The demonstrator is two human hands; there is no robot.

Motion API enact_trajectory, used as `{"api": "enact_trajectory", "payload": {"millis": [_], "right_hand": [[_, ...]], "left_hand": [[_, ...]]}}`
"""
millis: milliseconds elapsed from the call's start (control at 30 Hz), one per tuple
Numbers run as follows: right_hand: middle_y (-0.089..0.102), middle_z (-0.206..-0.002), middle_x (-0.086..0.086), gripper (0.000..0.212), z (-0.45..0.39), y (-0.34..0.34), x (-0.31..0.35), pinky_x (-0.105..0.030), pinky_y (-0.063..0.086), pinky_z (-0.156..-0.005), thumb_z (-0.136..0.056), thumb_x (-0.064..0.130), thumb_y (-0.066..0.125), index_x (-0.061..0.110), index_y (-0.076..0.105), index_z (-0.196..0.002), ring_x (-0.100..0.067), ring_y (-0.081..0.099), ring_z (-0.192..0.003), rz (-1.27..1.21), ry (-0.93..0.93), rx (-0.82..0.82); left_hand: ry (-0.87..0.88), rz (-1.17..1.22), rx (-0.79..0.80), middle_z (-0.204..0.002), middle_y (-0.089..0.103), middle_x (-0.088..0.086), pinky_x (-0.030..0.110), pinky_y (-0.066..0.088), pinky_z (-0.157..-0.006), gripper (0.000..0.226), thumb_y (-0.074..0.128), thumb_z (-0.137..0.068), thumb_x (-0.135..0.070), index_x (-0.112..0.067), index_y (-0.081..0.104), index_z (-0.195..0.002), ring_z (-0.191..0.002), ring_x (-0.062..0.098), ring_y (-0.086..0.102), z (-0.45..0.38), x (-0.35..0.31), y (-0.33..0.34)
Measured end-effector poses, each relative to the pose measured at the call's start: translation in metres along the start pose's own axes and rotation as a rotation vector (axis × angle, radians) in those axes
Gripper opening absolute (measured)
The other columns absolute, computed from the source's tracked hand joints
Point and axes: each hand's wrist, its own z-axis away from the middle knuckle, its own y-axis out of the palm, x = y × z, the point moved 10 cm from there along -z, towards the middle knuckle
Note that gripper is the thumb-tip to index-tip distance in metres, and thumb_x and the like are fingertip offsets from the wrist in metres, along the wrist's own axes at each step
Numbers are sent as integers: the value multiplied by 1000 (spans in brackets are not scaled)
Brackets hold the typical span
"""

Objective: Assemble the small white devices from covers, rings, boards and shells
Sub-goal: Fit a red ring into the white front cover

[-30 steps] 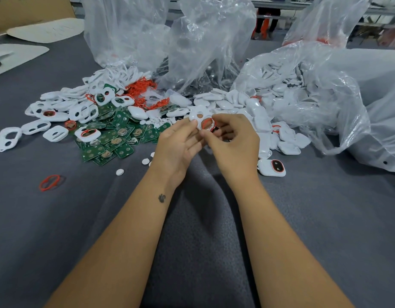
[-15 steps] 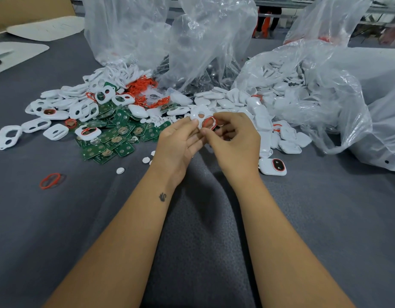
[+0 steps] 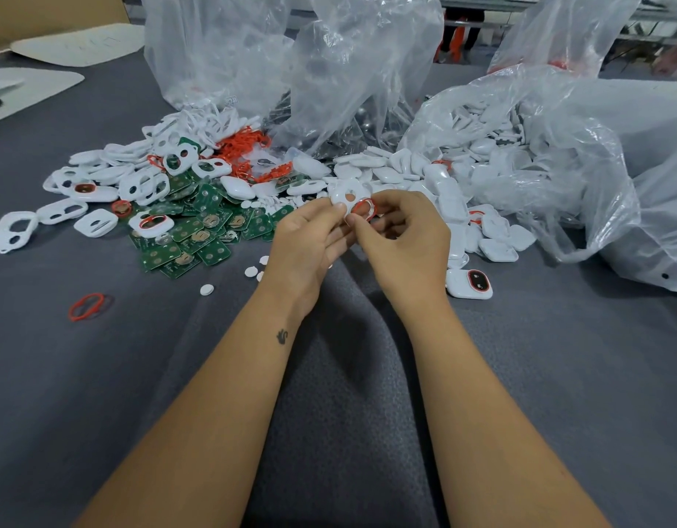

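Head view takes in the grey felt-covered table (image 3: 100,375) under my forearms, with three big clear plastic bags along its far side. Biggest is the slumped bag on the right (image 3: 580,154), spilling white rounded plastic shells (image 3: 497,249) toward me. Two more clear bags stand at the back, one left (image 3: 214,51) and one centre (image 3: 359,70). Left of my hands spreads a heap of white plastic covers with cut-out windows (image 3: 138,181), and in front of it a patch of green circuit boards (image 3: 199,238). A tangle of orange rubber rings (image 3: 245,141) lies at the back of that heap. Just right of my right wrist sits one finished white device with an orange-rimmed dark window (image 3: 469,283). A loose orange ring (image 3: 86,306) lies alone on the felt, well to the left, and a few small white round buttons (image 3: 206,290) are scattered near my left wrist.

My left hand (image 3: 306,242) has its fingers curled, the thumb and fingertips pinching the near edge of a white cover with two holes (image 3: 346,194). My right hand (image 3: 405,238) is curled too, thumb and forefinger pinching an orange ring (image 3: 363,208) seated against that cover's larger opening. Both are held above the table, in front of the piles.
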Motion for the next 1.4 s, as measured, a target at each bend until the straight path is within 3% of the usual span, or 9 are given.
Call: {"api": "enact_trajectory", "payload": {"millis": [167, 333, 433, 667, 733, 833, 1000, 1100, 1400], "right_hand": [[62, -86, 9, 22, -2, 0, 0, -10, 44, -65, -71, 18, 77, 27, 64, -87, 1, 57, -70, -9, 2, 7], [59, -82, 9, 27, -1, 0, 1, -28, 52, -69, -71, 7, 74, 29, 62, -81, -7, 59, -69, 5, 5, 4], [55, -78, 13, 24, 0, 1, 3, -30, 53, -69, -70, 5, 70, 26, 63, -80, -12, 60, -69, 18, -11, 5], [61, -86, 4, 25, 2, 4, 3, -12, 46, -65, -74, 4, 72, 25, 64, -85, -4, 59, -71, -28, 32, 27], [64, -88, 4, 23, 3, 2, 4, -9, 45, -67, -78, 6, 71, 26, 64, -87, -1, 60, -73, -70, 46, 16], [67, -86, 1, 12, 3, -2, 2, -21, 52, -73, -84, 7, 68, 18, 68, -88, -7, 63, -78, -106, 79, -19], [68, -84, 0, 9, 0, -7, 0, -28, 51, -78, -86, 7, 66, 16, 68, -84, -13, 63, -83, -64, 80, -38], [69, -86, -4, 8, 0, -6, -3, -39, 52, -82, -88, 8, 64, 15, 67, -85, -19, 64, -85, -67, 100, -35], [68, -81, -4, 9, 1, -6, -3, -38, 52, -78, -86, 5, 63, 12, 66, -82, -20, 63, -79, -61, 122, -28]], "left_hand": [[3, -26, 9, -80, 75, 8, 23, 57, -68, 38, 51, -95, 0, -16, 71, -67, -76, 14, 73, 0, 0, 0], [16, -89, 4, -81, 75, 6, 22, 56, -71, 17, 57, -93, 0, -7, 68, -82, -76, 12, 72, 1, 0, -1], [24, -92, 7, -88, 75, 8, 24, 56, -75, 13, 59, -92, 0, -6, 69, -86, -85, 16, 72, 0, 1, -2], [53, -13, -12, -84, 75, 10, 24, 57, -72, 25, 57, -92, 3, -10, 74, -78, -81, 19, 73, 2, -1, -1], [64, -13, -27, -89, 75, 12, 27, 58, -78, 18, 58, -92, 1, -7, 72, -85, -89, 25, 73, 1, -1, -3], [70, -62, -44, -98, 74, 12, 32, 55, -92, 13, 59, -93, -2, -5, 70, -98, -106, 31, 67, 0, 0, -6], [89, -79, 13, -94, 76, 4, 26, 56, -85, 14, 58, -93, -1, -7, 68, -100, -96, 15, 71, 1, -2, 0], [98, -81, 31, -94, 76, 4, 23, 56, -82, 14, 58, -93, -1, -8, 68, -100, -94, 14, 71, 1, -3, 2], [107, -97, 73, -95, 75, 4, 25, 55, -88, 18, 58, -92, 1, -9, 67, -104, -93, 13, 71, 1, -4, 5]]}}
